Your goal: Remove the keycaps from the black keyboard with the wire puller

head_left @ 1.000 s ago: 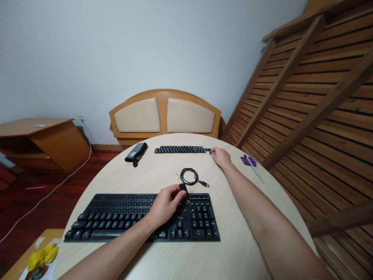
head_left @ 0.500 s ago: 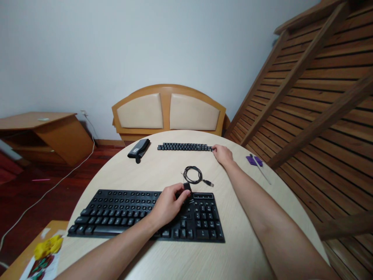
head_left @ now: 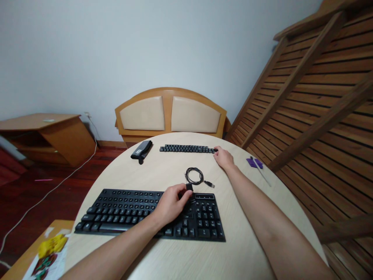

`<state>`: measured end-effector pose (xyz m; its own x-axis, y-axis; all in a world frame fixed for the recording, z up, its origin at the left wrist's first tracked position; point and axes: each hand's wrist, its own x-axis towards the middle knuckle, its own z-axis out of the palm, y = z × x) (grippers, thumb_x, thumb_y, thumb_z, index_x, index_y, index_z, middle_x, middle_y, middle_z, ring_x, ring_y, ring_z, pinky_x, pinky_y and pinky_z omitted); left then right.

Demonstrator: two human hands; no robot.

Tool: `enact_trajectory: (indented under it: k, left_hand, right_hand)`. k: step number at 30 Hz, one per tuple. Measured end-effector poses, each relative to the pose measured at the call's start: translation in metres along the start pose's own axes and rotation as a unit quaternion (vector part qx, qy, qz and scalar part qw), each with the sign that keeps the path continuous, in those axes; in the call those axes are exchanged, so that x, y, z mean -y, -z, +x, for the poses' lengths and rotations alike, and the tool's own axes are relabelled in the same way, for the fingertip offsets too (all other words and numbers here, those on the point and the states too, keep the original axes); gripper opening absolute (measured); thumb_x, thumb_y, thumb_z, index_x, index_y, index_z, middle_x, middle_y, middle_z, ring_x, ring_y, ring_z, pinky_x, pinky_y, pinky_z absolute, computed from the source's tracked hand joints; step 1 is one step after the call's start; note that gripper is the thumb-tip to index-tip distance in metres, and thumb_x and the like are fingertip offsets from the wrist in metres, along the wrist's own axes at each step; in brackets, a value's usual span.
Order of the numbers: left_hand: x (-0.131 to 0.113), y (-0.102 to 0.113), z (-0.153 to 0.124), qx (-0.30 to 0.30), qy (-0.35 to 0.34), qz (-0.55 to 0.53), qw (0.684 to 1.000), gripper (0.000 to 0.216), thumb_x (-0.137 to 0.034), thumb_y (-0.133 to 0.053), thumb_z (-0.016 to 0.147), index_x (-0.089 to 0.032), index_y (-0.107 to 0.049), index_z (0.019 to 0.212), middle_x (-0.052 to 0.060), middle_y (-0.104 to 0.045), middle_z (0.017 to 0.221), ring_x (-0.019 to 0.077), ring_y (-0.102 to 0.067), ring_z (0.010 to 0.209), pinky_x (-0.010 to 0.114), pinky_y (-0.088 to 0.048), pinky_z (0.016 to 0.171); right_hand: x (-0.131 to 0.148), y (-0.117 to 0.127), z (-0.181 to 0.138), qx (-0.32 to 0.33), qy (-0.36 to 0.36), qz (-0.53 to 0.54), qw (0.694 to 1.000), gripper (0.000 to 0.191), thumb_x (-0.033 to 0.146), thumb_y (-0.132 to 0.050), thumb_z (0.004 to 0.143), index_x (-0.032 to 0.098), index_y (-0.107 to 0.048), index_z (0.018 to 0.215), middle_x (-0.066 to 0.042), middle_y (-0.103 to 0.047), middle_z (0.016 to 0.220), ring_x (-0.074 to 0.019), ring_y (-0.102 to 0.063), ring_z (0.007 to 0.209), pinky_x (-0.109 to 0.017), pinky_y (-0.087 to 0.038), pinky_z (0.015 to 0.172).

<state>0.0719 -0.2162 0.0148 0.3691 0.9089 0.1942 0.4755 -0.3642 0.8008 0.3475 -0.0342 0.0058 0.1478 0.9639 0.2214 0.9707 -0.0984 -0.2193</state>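
Note:
A black keyboard (head_left: 125,210) lies on the round pale table (head_left: 163,171) in front of me. My left hand (head_left: 171,204) rests on its upper right part, fingers closed round a small black tool (head_left: 189,187). My right hand (head_left: 223,157) is stretched far across the table, fingers pinched at the right end of a row of loose black keycaps (head_left: 186,149); what they pinch is too small to name. A coiled black USB cable (head_left: 196,175) lies between the keyboard and the keycap row.
A grey-black pouch (head_left: 142,150) lies at the far left of the table. Purple pieces with a thin stick (head_left: 256,164) sit at the right edge. A wooden headboard (head_left: 170,112) stands behind, slatted boards (head_left: 314,89) lean on the right, and a wooden desk (head_left: 43,134) stands at left.
The camera has shifted slightly, so the scene sits a little lower and to the right. Both hands stay where they were on the keyboard and at the keycap row.

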Motion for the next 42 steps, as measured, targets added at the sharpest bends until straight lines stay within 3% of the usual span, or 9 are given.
enact_trajectory:
  k: [8,14,18,22,32,42]
  left_hand:
    - [-0.001,-0.001,-0.001,-0.020,-0.047,0.052,0.997,0.029,-0.036,-0.049,0.095,-0.018,-0.061,0.076,0.001,-0.060,0.072,0.0167,-0.054,0.069,0.027,-0.038,0.064]
    - [0.001,-0.002,-0.001,-0.024,-0.055,0.060,0.996,0.030,-0.037,-0.048,0.094,-0.018,-0.061,0.076,0.000,-0.061,0.068,0.0167,-0.055,0.066,0.025,-0.037,0.061]
    - [-0.001,-0.002,-0.002,-0.028,-0.064,0.069,0.995,0.031,-0.039,-0.047,0.094,-0.017,-0.062,0.077,0.000,-0.063,0.068,0.0168,-0.056,0.065,0.025,-0.036,0.060]
    - [-0.001,-0.001,-0.001,-0.022,-0.070,0.069,0.995,0.033,-0.040,-0.047,0.094,-0.017,-0.062,0.075,-0.001,-0.060,0.065,0.0154,-0.052,0.062,0.024,-0.034,0.058]
    - [-0.013,-0.002,-0.007,0.031,-0.051,0.012,0.998,0.038,-0.044,-0.050,0.093,-0.014,-0.064,0.075,0.000,-0.060,0.066,0.0144,-0.050,0.063,0.024,-0.034,0.058]
    - [-0.010,-0.003,-0.006,0.038,-0.044,-0.026,0.998,0.034,-0.040,-0.052,0.093,-0.015,-0.062,0.073,0.000,-0.063,0.068,0.0151,-0.054,0.066,0.023,-0.038,0.061]
  right_hand:
    - [0.017,0.036,-0.075,0.066,0.091,0.000,0.994,0.062,0.023,-0.064,0.080,0.022,-0.046,0.139,-0.011,-0.071,0.108,-0.0282,-0.065,0.099,-0.034,-0.047,0.080]
    - [0.036,0.062,-0.154,0.080,0.166,0.061,0.981,0.026,0.030,-0.052,0.093,0.023,-0.063,0.116,-0.007,-0.072,0.107,-0.0220,-0.065,0.097,-0.030,-0.046,0.080]
    - [0.036,0.066,-0.188,0.084,0.275,0.203,0.936,0.019,0.027,-0.051,0.095,0.020,-0.069,0.096,-0.007,-0.070,0.097,-0.0203,-0.063,0.091,-0.031,-0.046,0.082]
    - [0.028,0.060,-0.197,0.077,0.331,0.246,0.908,0.013,0.020,-0.059,0.091,0.020,-0.070,0.098,-0.007,-0.067,0.099,-0.0206,-0.061,0.098,-0.035,-0.045,0.091]
    - [0.029,0.045,-0.187,0.070,0.320,0.296,0.897,0.012,0.016,-0.062,0.088,0.020,-0.072,0.092,-0.004,-0.070,0.094,-0.0187,-0.063,0.091,-0.032,-0.047,0.085]
    - [0.035,0.050,-0.193,0.075,0.344,0.298,0.887,0.013,0.019,-0.058,0.092,0.023,-0.071,0.095,-0.005,-0.069,0.102,-0.0192,-0.061,0.099,-0.035,-0.046,0.093]
